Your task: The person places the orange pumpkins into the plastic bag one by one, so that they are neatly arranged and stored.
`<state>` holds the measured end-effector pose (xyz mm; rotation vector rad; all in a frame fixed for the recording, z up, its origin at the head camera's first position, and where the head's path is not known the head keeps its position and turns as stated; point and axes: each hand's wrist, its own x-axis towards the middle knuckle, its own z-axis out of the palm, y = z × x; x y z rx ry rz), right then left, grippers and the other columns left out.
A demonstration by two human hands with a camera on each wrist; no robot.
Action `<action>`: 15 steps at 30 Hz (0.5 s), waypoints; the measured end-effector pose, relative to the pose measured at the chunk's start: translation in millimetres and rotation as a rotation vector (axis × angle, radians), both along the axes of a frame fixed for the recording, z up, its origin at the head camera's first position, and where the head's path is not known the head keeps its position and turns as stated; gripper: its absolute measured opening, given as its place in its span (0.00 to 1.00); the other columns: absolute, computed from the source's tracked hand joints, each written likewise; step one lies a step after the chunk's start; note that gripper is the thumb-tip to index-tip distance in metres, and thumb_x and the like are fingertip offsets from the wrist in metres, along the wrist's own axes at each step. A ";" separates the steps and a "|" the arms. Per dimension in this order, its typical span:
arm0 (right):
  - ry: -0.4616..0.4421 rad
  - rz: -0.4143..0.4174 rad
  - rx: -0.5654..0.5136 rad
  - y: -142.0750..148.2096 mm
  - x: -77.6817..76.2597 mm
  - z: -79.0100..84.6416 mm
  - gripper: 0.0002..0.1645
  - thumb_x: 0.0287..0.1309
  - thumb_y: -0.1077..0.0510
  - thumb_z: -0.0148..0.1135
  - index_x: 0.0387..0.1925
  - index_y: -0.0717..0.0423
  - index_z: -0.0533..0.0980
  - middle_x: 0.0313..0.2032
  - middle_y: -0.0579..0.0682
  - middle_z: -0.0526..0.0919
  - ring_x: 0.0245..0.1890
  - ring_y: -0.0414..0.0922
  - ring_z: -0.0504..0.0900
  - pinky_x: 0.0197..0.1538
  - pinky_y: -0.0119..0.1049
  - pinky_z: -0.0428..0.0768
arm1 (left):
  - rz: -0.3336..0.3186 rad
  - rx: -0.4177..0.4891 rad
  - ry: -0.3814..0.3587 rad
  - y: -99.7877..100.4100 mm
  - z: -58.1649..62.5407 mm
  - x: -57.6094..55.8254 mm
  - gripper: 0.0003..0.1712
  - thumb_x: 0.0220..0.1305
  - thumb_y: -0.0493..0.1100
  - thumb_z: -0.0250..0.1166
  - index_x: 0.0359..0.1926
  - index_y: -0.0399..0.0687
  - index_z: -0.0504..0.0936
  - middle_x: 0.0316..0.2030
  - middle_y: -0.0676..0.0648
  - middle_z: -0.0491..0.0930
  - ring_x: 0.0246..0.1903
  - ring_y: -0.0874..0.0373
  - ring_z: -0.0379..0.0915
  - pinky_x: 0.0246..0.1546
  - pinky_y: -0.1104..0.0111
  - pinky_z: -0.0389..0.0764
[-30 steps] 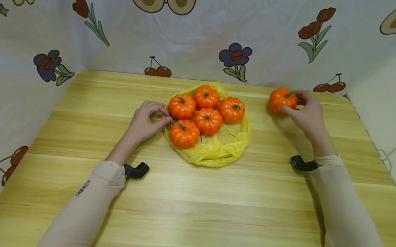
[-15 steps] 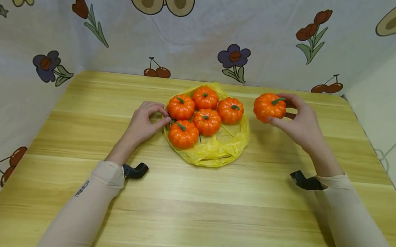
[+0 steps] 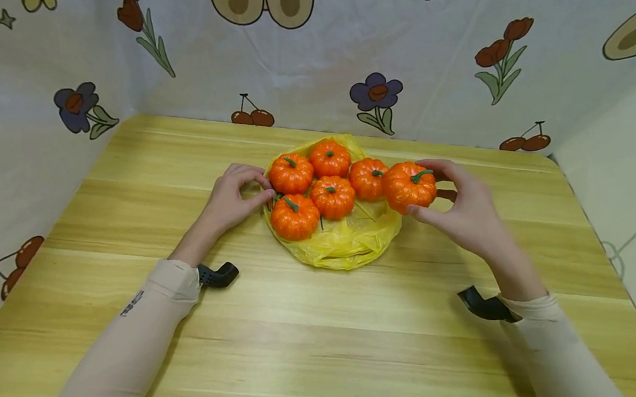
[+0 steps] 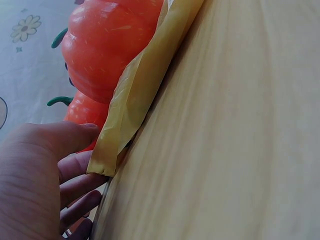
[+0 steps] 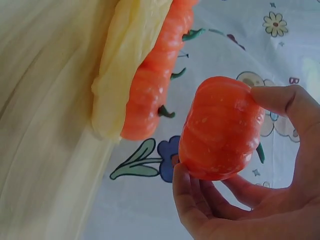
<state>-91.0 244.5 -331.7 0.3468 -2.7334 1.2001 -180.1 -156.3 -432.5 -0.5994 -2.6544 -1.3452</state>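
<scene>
Between thumb and fingers, my right hand (image 3: 467,214) holds a small orange pumpkin (image 3: 410,187) with a green stem. The right wrist view shows this pumpkin (image 5: 220,130) raised clear of the tabletop, apart from the bag. A yellow plastic bag (image 3: 351,252) lies spread open on the table, with several similar pumpkins (image 3: 332,197) sitting in its left and back parts. At its left edge, my left hand (image 3: 232,196) pinches the bag's rim. Seen from the left wrist, the thumb and index finger meet at the yellow edge (image 4: 132,100), and some fingertips are hidden.
The wooden table (image 3: 308,344) ends at a cloth backdrop (image 3: 305,54) printed with flowers, cherries and paws. A black curved piece (image 3: 219,274) sticks out at the left cuff, and another black piece (image 3: 486,307) at the right cuff.
My right hand has lifted the pumpkin from the table's back right and carried it left and nearer, over the bag's right edge. The left hand stays in place at the bag.
</scene>
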 end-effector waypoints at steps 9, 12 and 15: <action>-0.044 0.151 0.066 -18.8 4.0 -17.9 0.42 0.54 0.57 0.80 0.69 0.56 0.73 0.62 0.55 0.80 0.62 0.53 0.78 0.59 0.58 0.84 | 0.008 -0.003 0.003 -1.4 -1.9 0.0 0.08 0.65 0.44 0.76 0.38 0.45 0.88 0.61 0.39 0.83 0.66 0.44 0.71 0.73 0.45 0.63; -0.067 0.172 0.077 -22.0 4.3 -23.3 0.43 0.53 0.57 0.80 0.69 0.57 0.73 0.63 0.55 0.80 0.63 0.54 0.78 0.60 0.59 0.84 | 0.008 -0.001 -0.003 -1.0 -2.0 -0.1 0.08 0.65 0.44 0.76 0.39 0.45 0.88 0.62 0.39 0.82 0.66 0.44 0.70 0.73 0.45 0.64; -0.092 0.191 0.084 -24.4 4.1 -27.9 0.43 0.53 0.57 0.81 0.69 0.56 0.72 0.64 0.54 0.80 0.64 0.53 0.78 0.61 0.59 0.84 | 0.008 -0.001 -0.004 -0.5 -2.1 -0.6 0.08 0.65 0.44 0.76 0.39 0.45 0.88 0.62 0.39 0.82 0.67 0.44 0.70 0.74 0.45 0.63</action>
